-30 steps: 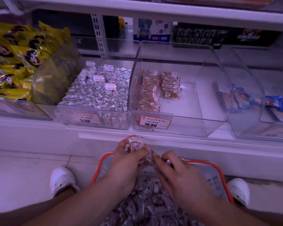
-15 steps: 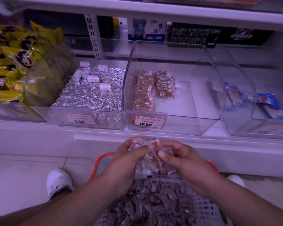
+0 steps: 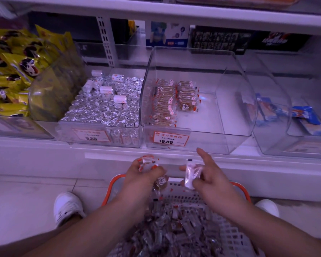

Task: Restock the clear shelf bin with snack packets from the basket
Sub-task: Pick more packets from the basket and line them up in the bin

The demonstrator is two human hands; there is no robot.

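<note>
Restock barely underway, by the look of it: clear shelf bin (image 3: pixel 198 101) holds two short rows of snack packets (image 3: pixel 171 101) at its left side, the rest bare, while the basket (image 3: pixel 235 236) below is heaped full. Left hand (image 3: pixel 143 175) grasps a bunch of packets; right hand (image 3: pixel 206 175) pinches one small packet (image 3: pixel 190 173), forefinger extended. Both grips hover above the basket, below the bin's front lip.

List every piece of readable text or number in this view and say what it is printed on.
"10.80": orange price tag on the front of the clear shelf bin.
"9.80", blurred and uncertain: price tag on the bin of silver-wrapped items.
Small characters on both tags, the snack packets and the boxes behind: too small or blurred to read.
</note>
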